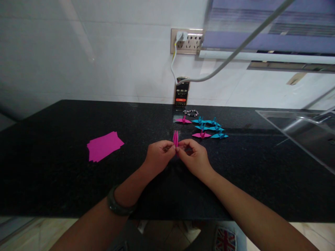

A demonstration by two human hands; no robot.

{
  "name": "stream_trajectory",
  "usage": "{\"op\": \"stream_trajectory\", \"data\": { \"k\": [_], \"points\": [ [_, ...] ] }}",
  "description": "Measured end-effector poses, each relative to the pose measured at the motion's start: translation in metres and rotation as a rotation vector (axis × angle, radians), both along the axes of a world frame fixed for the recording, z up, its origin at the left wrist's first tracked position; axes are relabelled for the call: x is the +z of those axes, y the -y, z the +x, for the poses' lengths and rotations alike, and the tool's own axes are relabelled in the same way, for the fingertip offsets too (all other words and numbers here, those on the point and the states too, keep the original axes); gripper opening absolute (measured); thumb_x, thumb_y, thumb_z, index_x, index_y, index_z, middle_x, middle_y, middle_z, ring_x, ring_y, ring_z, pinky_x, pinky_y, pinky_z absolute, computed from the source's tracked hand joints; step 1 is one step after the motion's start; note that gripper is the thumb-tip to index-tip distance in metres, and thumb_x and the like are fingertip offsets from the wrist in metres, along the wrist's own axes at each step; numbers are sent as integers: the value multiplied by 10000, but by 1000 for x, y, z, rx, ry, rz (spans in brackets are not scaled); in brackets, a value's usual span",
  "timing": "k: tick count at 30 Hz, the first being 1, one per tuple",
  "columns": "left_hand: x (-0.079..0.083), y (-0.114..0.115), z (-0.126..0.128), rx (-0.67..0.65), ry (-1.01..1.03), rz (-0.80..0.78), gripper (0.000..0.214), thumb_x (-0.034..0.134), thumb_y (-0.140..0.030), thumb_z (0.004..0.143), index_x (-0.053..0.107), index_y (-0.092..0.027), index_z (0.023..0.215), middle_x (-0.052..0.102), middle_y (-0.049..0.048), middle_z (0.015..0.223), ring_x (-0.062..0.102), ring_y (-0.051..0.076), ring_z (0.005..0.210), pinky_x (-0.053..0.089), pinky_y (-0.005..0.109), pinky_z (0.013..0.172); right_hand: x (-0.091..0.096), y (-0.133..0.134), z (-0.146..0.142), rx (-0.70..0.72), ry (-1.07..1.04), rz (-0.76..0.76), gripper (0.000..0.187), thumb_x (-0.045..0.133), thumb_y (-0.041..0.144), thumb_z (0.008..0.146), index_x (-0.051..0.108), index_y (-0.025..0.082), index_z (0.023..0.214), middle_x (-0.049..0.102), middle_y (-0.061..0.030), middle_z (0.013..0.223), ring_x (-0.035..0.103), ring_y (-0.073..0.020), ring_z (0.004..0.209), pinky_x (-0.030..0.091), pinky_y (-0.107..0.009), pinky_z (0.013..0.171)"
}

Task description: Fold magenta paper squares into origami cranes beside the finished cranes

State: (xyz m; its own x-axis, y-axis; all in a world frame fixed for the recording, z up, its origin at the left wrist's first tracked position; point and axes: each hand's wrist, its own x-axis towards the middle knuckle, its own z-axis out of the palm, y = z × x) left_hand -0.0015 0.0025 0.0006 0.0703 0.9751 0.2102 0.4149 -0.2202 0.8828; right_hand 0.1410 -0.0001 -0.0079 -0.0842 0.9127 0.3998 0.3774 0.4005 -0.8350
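My left hand (pixel 161 153) and my right hand (pixel 194 156) meet over the black countertop, both closed in a pinch. Between their fingertips stands a narrow folded pink paper (pixel 175 138), its layered points upward. The thumbs press on its lower end, which they partly hide. Just beyond, to the right, several folded paper cranes rest on the counter: blue ones such as this blue crane (pixel 219 135), a near pink crane (pixel 201 135) and a farther pink crane (pixel 184 120). Left of my hands lies a loose stack of pink paper sheets (pixel 104 146).
A phone (pixel 182 92) showing a timer leans against the wall, with a beaded bracelet (pixel 191 113) before it. A white cable (pixel 222 66) hangs across from the wall socket (pixel 187 41). A metal sink (pixel 306 132) is set into the black countertop (pixel 52 167) at right.
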Motion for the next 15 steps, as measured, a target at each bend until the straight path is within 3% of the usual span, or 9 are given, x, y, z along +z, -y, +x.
{"op": "stream_trajectory", "data": {
  "k": [6,11,15],
  "points": [
    [0,0,0,2,-35,50,174,523,-287,722,655,-173,728,621,1,626,534,110,557,392,195,521,-1,-2,2,5,28,-36,162,502,257,767,640,180,803,642,-31,711,563,-125,586,439,-238,541],
    [0,0,3,-27,72,-6,131,520,-265,723,597,-162,701,557,-23,580,488,90,510,366,185,479,1,-4,3,9,27,7,155,500,233,762,645,180,776,629,-31,716,552,-126,614,431,-238,561],
    [-2,-1,3,-77,160,-29,148,531,-279,728,600,-155,769,593,-5,649,533,104,573,407,201,540,2,-3,2,21,44,35,145,521,261,759,642,182,770,607,-34,717,536,-126,626,420,-233,552]
  ]
}}
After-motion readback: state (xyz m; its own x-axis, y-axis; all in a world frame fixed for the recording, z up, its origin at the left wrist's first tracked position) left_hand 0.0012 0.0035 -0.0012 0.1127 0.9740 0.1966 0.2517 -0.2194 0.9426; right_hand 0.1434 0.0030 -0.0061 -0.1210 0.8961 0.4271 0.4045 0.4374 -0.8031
